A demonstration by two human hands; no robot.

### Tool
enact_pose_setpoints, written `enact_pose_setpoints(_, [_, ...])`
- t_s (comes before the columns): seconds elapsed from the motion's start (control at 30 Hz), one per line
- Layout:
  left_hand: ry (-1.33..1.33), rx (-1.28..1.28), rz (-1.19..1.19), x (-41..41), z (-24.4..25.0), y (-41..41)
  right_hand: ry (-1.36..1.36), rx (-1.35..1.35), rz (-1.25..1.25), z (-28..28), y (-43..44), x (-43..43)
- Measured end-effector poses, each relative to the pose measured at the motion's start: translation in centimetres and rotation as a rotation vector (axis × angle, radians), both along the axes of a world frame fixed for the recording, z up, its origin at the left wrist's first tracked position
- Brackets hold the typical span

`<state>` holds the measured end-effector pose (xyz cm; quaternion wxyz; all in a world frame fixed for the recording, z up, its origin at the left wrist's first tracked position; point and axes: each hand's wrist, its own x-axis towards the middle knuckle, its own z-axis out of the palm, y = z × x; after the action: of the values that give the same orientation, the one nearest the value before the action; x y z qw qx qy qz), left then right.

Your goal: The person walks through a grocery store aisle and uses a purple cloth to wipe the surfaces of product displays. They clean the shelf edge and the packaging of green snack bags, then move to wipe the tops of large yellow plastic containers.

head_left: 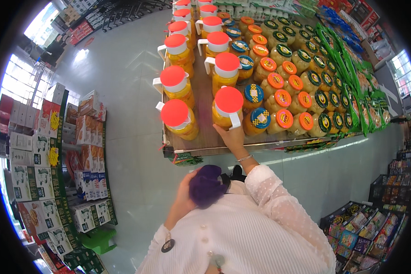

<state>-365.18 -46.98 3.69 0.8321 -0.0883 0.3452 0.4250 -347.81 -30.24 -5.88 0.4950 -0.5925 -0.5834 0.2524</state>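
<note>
My right hand (233, 137) grips the lower part of a jug-shaped jar (222, 116) with a red lid, a white collar and a white handle. Yellow contents show through its side. It is at the near end of a row of like jars on the display table (205, 143). In my left hand (185, 190) is a bunched dark purple cloth (207, 186), held close to my waist. Left of the gripped jar, across a strip of bare tabletop, stands another red-lidded jar (178, 118). Blue-lidded jars (257, 121) stand just to its right.
Orange-lidded jars (282, 118) and green-lidded jars (322, 123) crowd the table's middle and right. Green packets (356, 99) stand beyond them. Stacked milk cartons (44, 183) fill shelves on the left, near a green plastic stool (97, 239). Snack bins (358, 233) are at lower right.
</note>
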Motion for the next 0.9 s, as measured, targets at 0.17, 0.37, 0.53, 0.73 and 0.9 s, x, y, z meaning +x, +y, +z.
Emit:
enact_pose_setpoints(0.17, [-0.037, 0.024, 0.098, -1.8, -2.2, -0.6, 0.007, -0.007, 0.116, -2.6, 0.1, 0.6])
enact_pose_setpoints(0.37, [-0.056, 0.005, 0.215, -4.9, -2.3, -1.6, -0.230, 0.074, -0.035, -3.3, -5.3, -0.5])
enact_pose_setpoints(0.53, [-0.065, -0.032, 0.307, -8.9, -4.0, -3.4, -0.144, -0.158, 0.187, 1.3, -10.3, -3.3])
enact_pose_setpoints(0.73, [0.013, -0.037, 0.411, -13.3, -6.6, -5.5, -0.238, 0.124, 0.223, 12.1, -5.7, -9.0])
enact_pose_setpoints(0.9, [-0.006, -0.051, 0.473, -15.0, -6.4, -5.1, -0.444, 0.048, 0.340, 14.6, -1.4, -11.8])
